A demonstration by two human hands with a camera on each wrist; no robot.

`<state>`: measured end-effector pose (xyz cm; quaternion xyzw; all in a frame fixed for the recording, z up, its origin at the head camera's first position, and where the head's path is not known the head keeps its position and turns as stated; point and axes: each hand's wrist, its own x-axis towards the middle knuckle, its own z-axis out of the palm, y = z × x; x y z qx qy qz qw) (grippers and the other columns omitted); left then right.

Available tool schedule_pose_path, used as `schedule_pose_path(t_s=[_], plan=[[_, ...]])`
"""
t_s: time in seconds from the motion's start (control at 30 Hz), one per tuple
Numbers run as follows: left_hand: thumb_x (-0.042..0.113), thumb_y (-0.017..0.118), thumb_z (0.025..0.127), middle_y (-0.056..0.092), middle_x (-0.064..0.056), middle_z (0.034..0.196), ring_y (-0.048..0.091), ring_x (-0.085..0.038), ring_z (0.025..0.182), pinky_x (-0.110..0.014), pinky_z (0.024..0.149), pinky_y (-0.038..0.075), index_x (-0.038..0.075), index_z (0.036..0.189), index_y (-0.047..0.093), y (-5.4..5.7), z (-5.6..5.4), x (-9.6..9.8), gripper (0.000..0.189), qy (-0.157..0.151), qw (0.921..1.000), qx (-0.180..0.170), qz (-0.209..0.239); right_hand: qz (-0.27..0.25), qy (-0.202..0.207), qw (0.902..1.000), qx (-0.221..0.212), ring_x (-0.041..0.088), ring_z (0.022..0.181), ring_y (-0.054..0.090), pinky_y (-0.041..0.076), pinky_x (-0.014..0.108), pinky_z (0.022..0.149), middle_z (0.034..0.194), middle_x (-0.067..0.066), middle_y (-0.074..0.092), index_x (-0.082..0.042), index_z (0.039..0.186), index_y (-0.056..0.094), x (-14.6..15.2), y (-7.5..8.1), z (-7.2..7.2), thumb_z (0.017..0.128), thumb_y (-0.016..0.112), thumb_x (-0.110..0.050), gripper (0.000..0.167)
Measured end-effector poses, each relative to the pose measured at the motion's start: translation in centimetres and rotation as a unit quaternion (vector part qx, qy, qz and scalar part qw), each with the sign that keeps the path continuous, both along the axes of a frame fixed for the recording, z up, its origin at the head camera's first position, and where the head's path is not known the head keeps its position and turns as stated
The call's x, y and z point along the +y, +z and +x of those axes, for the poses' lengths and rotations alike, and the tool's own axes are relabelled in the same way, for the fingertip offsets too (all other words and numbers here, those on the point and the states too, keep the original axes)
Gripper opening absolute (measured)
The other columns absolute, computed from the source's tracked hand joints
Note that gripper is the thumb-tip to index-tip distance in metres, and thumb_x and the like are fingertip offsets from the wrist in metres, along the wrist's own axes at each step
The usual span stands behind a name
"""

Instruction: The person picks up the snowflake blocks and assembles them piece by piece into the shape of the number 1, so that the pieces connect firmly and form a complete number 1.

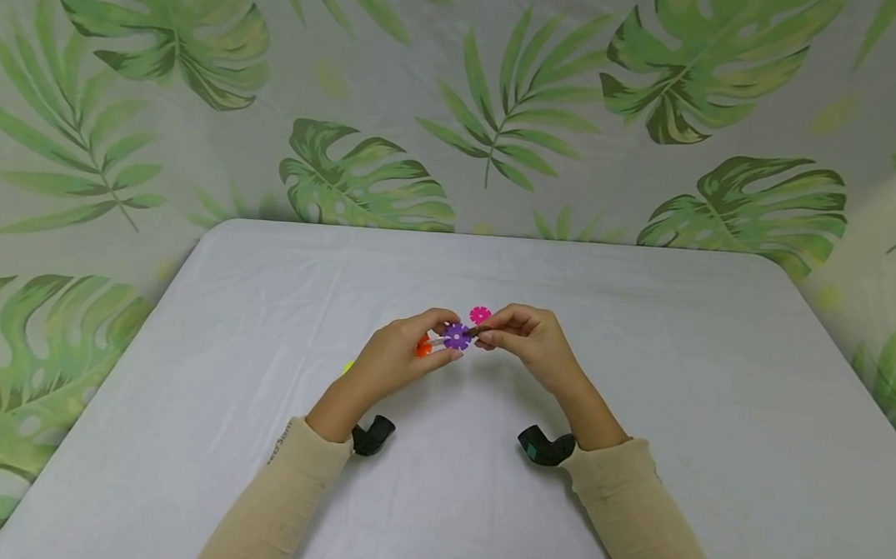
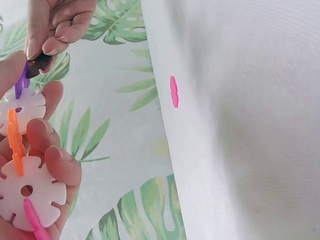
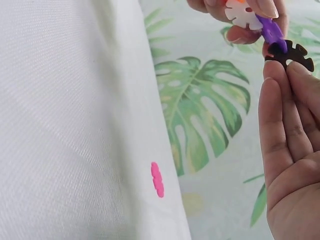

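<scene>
My left hand [image 1: 395, 352] holds a chain of notched plastic discs between thumb and fingers. In the left wrist view the chain runs from a pink disc [image 2: 36, 222] through a white disc [image 2: 47, 187], an orange disc [image 2: 16, 142] and a second white disc [image 2: 34, 104] to a purple disc [image 2: 22, 84] at the far end. My right hand [image 1: 538, 346] pinches a dark brown disc [image 3: 295, 54] between thumb and fingertips. Its notched edge meets the purple disc's edge, the two set at an angle. Part of the chain is hidden behind the left hand.
A loose pink disc [image 1: 480, 315] lies on the white table [image 1: 641, 321] just beyond the hands. Some yellow [image 1: 349, 366] shows beside the left wrist, mostly hidden. Black wrist devices [image 1: 546, 446] sit at both cuffs. Behind the table hangs a leaf-patterned cloth [image 1: 381, 85].
</scene>
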<state>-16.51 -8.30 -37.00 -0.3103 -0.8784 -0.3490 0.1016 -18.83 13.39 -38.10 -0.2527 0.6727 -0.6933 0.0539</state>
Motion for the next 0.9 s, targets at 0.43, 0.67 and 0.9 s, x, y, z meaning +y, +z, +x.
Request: schedule_pose_path(t_s=[0.43,0.67,0.9], plan=[[0.033,0.064,0.084,0.059,-0.003,0.115,0.055,-0.017,0.104,-0.032,0.086,0.044,0.009,0.118,0.058,0.32,0.12,0.07,0.041,0.009,0.9996,-0.007,-0.027,-0.004,0.005,0.9999,-0.014,0.023,0.074,0.065,0.051,0.036,0.07,0.088,0.015,0.065,0.012,0.092,0.058,-0.01,-0.06,0.09,0.081,0.062,0.004,0.013],[0.028,0.061,0.087,0.057,-0.003,0.119,0.054,-0.017,0.107,-0.032,0.087,0.044,0.014,0.125,0.054,0.31,0.17,0.05,0.041,-0.008,0.9997,0.008,-0.021,0.011,-0.009,0.9994,-0.03,0.023,0.071,0.064,0.052,0.035,0.068,0.085,0.015,0.064,0.01,0.093,0.058,-0.22,0.08,0.22,0.081,0.063,0.002,0.015],[0.025,0.063,0.085,0.059,-0.003,0.116,0.057,-0.016,0.102,-0.03,0.083,0.045,0.015,0.125,0.055,0.21,0.22,0.09,0.042,-0.02,0.9994,0.023,-0.017,0.004,-0.019,0.9977,-0.065,0.021,0.067,0.064,0.052,0.036,0.067,0.081,0.014,0.064,0.011,0.093,0.054,-0.57,0.03,0.34,0.082,0.063,0.001,0.018]])
